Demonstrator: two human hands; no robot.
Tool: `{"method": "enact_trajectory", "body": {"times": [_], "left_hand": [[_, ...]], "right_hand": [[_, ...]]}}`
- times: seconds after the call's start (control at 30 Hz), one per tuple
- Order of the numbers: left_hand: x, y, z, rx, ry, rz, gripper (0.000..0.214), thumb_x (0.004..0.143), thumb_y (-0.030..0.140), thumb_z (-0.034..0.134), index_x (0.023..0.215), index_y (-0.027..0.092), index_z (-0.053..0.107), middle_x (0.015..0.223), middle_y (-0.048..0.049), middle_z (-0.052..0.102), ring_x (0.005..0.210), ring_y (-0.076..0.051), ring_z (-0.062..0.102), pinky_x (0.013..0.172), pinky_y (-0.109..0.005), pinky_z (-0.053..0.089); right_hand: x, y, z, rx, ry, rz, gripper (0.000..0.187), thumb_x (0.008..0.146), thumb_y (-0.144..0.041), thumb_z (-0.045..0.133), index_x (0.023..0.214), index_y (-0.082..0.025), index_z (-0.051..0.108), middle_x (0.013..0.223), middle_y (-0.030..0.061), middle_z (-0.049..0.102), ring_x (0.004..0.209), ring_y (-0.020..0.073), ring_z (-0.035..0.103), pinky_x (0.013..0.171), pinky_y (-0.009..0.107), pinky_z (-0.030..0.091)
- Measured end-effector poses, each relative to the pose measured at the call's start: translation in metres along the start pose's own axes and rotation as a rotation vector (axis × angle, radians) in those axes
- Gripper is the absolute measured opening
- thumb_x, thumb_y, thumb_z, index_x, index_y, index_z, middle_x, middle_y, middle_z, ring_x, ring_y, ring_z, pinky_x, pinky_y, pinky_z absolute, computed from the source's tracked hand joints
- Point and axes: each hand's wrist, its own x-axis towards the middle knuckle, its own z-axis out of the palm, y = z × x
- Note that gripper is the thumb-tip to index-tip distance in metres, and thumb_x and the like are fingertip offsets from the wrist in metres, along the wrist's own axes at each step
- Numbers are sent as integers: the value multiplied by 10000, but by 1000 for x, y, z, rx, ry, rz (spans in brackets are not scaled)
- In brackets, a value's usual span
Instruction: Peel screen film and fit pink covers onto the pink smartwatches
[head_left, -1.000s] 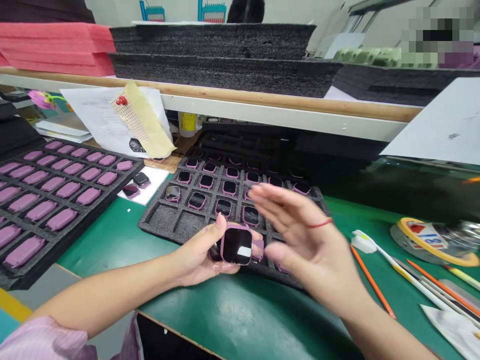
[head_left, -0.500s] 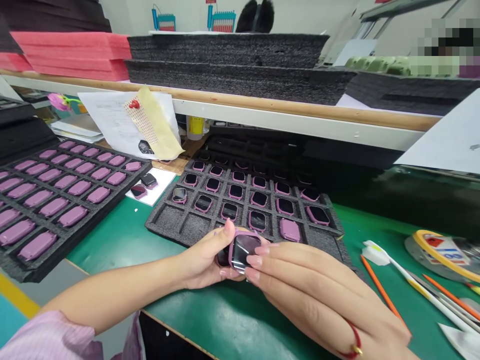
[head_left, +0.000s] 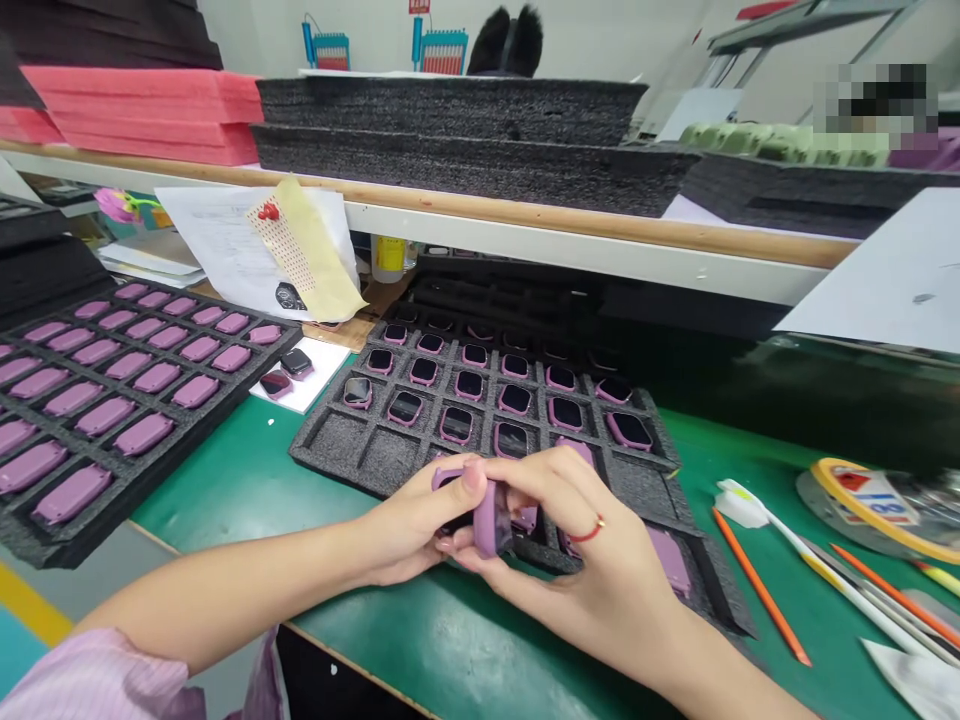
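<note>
Two purple smartwatch cases are together between my hands, over the front edge of the black foam tray. My left hand is closed around a watch case with a dark screen, mostly hidden by the thumb. Beside it, a second purple watch case is turned edge-on, its glossy face to the right. The fingers and thumb of my right hand close on this second case, and my left thumb also touches it. Several purple watches sit in the tray's compartments, most with dark screens up.
Another foam tray at left holds rows of purple cases. Two watches lie on white paper. To the right are a brush, an orange stick and a tape roll. A shelf edge crosses above, stacked with foam.
The front watch case has turned from screen-facing to edge-on. My right hand has gone from flat fingers on its screen to a finger-and-thumb grip, uncovering more of the tray's right side.
</note>
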Motion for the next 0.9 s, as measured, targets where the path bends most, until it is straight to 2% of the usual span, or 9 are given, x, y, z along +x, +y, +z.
{"method": "enact_trajectory", "body": {"times": [0.1,0.2,0.4,0.47,0.57,0.63,0.7,0.8,0.9], "left_hand": [[-1,3,1,-92,59,-81,616,750,752,695,843,146,641,524,53,481,409,-45,295,426,-200,205],[-2,9,3,-116,40,-123,642,774,753,665,848,116,679,608,15,566,392,-27,285,415,-210,185],[-3,10,5,-67,-14,-113,702,843,776,557,856,86,688,445,77,382,365,-31,210,397,-216,118],[-4,9,5,-46,-57,-143,664,838,772,570,851,113,651,484,57,467,361,-26,227,378,-209,123],[-7,8,6,48,-223,-282,589,721,712,754,815,155,586,724,-29,669,404,-30,380,351,-186,197],[-8,7,5,153,-400,-426,600,601,663,853,802,167,582,816,-40,692,483,-59,514,370,-173,303],[-6,4,1,240,-544,-549,617,537,666,861,806,176,600,817,-32,686,539,-97,593,410,-189,398],[1,0,-7,275,-658,-664,610,551,694,833,801,187,603,780,-40,701,537,-153,644,433,-246,466],[8,-3,-12,249,-700,-728,605,649,746,758,833,198,580,743,-55,728,528,-205,684,421,-265,465]], "right_hand": [[1,1,-1,63,19,33,484,814,-225,779,1241,-261,554,984,36,693,825,195,646,695,334,558],[2,2,-2,77,16,37,471,822,-241,776,1232,-265,546,1037,49,708,895,213,670,752,357,572],[8,8,-8,9,-10,-9,461,824,-205,724,1256,-248,569,1071,68,719,944,235,687,828,399,563],[14,14,-11,-7,53,92,369,826,-239,711,1178,-238,597,1050,66,724,921,233,696,818,389,561],[27,25,-5,23,79,274,241,873,-328,660,1083,-215,626,1037,78,715,921,239,691,825,400,560],[35,27,13,13,-31,302,232,855,-341,672,1033,-195,646,1020,91,703,953,257,665,876,437,546],[41,25,37,-14,-190,290,248,810,-315,711,1011,-177,661,1033,107,688,1006,281,628,937,473,522],[47,19,71,-29,-301,298,301,796,-324,760,1022,-143,679,1067,150,670,1046,327,602,969,533,502],[54,7,74,-3,-276,292,344,844,-327,751,1118,-133,674,1096,151,667,1055,307,621,967,510,515]]}}
